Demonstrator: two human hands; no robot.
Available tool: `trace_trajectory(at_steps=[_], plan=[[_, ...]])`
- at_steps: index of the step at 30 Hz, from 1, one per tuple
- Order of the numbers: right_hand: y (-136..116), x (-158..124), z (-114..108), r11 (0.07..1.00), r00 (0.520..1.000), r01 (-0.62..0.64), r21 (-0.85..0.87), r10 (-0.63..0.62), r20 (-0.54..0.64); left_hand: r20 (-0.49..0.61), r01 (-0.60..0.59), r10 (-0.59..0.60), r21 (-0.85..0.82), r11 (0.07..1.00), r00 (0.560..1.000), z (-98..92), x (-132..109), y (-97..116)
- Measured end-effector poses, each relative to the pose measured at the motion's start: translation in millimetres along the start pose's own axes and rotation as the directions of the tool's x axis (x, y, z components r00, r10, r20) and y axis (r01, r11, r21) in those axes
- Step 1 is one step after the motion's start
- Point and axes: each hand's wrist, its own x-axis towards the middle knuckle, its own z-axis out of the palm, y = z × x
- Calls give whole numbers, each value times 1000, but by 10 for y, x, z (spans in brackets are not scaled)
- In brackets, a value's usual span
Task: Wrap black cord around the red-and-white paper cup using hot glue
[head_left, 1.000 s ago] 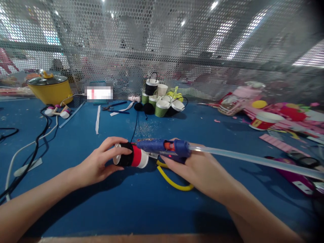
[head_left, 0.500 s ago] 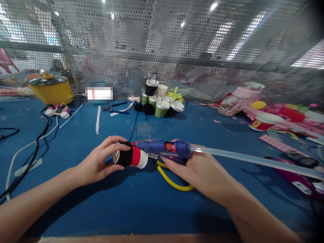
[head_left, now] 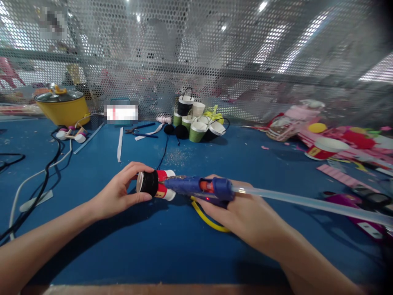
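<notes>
My left hand (head_left: 127, 188) grips a small paper cup (head_left: 161, 193) lying on its side, thumb below and fingers above. Black cord (head_left: 149, 183) is wound round one part of the cup; the rest shows red with a white rim. A strand of the cord runs back toward two black balls of yarn (head_left: 180, 132). Closed round a blue hot glue gun (head_left: 187, 185) is my right hand (head_left: 236, 200). The gun's nozzle meets the cup at the edge of the winding. Out of its rear sticks a long clear glue stick (head_left: 294, 198).
Several small cord-wrapped cups (head_left: 198, 130) stand at the back. Pliers (head_left: 143, 130) and a white strip (head_left: 119, 145) lie left of them. A yellow pot (head_left: 63, 107) and cables (head_left: 46, 174) are at left. At right are a larger paper cup (head_left: 327, 148) and a purple power strip (head_left: 362, 217).
The cup has rolled in my left hand, so a printed yellow patch now shows. The glue gun's nozzle has shifted slightly down, onto the cup beside the black winding.
</notes>
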Motion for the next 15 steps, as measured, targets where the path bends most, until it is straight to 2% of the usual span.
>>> trace_trajectory(at_steps=[9,15], plan=[[-19,-4,-22,1000,999,-15,13,14,47,-23,56,-58,-68,996,998,15,16,14],[-1,40,-7,999,1000,-26,-25,25,-16,6,-36,36,16,999,999,11,2,8]])
